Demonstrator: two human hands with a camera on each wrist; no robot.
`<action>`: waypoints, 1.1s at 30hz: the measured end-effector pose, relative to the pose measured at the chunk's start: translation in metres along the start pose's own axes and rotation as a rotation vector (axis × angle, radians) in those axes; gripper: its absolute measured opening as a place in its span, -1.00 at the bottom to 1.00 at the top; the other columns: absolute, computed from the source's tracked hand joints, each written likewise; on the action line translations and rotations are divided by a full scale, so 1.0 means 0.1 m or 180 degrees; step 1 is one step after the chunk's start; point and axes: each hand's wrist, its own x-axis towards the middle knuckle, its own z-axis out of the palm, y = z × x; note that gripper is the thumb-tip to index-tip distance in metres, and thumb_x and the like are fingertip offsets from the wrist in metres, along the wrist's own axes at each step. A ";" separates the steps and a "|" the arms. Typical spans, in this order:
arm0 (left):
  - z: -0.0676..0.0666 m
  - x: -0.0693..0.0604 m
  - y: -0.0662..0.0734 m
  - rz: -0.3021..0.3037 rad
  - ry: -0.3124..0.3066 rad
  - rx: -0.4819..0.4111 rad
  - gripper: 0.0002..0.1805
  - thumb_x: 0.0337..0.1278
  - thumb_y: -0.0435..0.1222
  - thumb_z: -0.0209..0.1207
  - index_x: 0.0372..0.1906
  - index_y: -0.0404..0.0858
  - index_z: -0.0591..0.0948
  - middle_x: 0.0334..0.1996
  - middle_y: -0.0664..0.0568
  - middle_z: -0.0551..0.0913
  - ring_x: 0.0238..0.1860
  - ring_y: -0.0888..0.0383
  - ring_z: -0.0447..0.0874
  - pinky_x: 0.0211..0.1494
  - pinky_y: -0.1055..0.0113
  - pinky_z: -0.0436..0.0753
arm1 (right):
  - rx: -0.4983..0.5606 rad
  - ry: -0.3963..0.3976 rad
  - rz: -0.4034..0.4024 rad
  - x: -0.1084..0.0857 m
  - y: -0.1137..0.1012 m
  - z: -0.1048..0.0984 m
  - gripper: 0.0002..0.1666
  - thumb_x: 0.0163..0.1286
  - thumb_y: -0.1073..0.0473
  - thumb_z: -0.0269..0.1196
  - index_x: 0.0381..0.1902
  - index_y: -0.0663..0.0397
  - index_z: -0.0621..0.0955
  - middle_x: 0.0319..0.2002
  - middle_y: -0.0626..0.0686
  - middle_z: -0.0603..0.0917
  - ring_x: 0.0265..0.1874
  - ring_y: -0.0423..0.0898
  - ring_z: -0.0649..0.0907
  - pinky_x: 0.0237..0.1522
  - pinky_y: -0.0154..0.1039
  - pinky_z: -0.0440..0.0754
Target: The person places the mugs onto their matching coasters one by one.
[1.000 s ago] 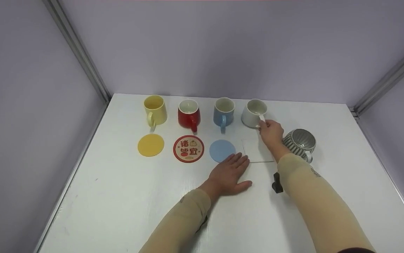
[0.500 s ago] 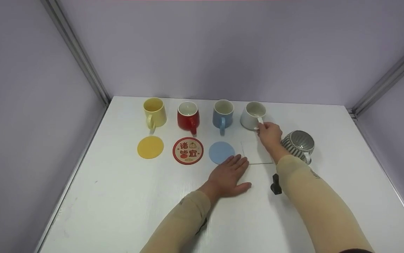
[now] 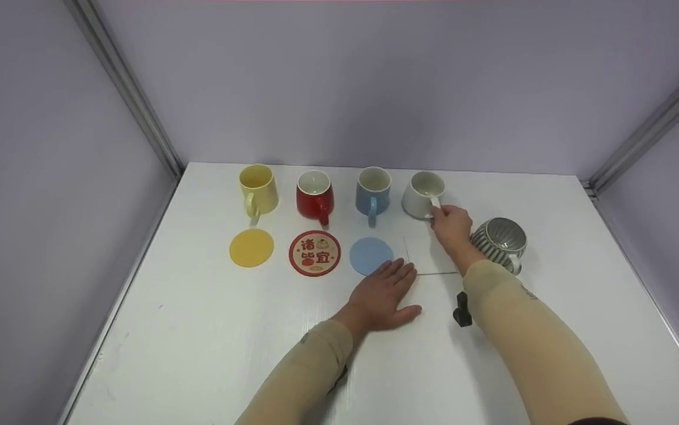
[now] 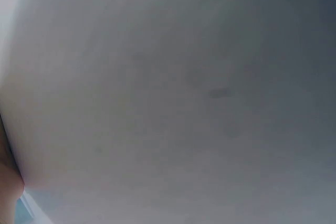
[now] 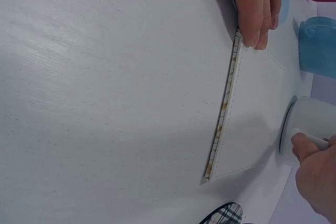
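Note:
My right hand [image 3: 453,227] pinches the handle of a white mug [image 3: 420,198] at the right end of the back row. The mug stands upright behind a thin white square coaster [image 5: 251,108] with a patterned front edge. My left hand [image 3: 381,298] lies flat, its fingers straight and thumb spread. Its fingertips rest on the left front corner of the square coaster and touch or overlap the edge of a round blue coaster [image 3: 369,254]. The left wrist view is mostly a blurred grey surface, with a bit of skin at lower left.
Left of the white mug stand a blue mug [image 3: 372,192], a red mug [image 3: 312,200] and a yellow mug [image 3: 263,192]. A red-rimmed printed coaster [image 3: 314,265] and a yellow coaster [image 3: 251,248] lie in front. A grey striped mug [image 3: 487,245] sits beside my right wrist. Walls surround the table.
The head view has shifted slightly, so everything sits a little lower and further left. Both hands and the mugs keep their places on the table.

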 end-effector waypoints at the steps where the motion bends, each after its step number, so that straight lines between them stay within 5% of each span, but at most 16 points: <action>1: 0.00 0.00 0.00 -0.0001 0.0017 0.0018 -0.07 0.54 0.36 -0.39 0.73 -0.13 0.11 0.71 0.08 0.07 0.71 0.10 -0.11 0.70 0.26 -0.12 | -0.0003 0.0000 -0.0017 0.00 0.00 0.00 -0.57 0.67 0.08 0.13 0.05 0.37 0.73 -0.13 0.27 0.79 -0.31 -0.12 0.62 -0.32 -0.33 0.50; 33: -0.03 0.00 0.02 -0.0061 -0.0098 0.0096 -0.07 0.54 0.37 -0.36 0.74 -0.11 0.07 0.72 0.11 0.01 0.72 0.11 -0.14 0.70 0.27 -0.14 | -0.0016 -0.0075 -0.0069 -0.09 -0.01 -0.04 -0.54 0.69 0.05 0.12 0.04 0.36 0.74 -0.11 0.27 0.79 -0.29 -0.08 0.61 -0.33 -0.31 0.49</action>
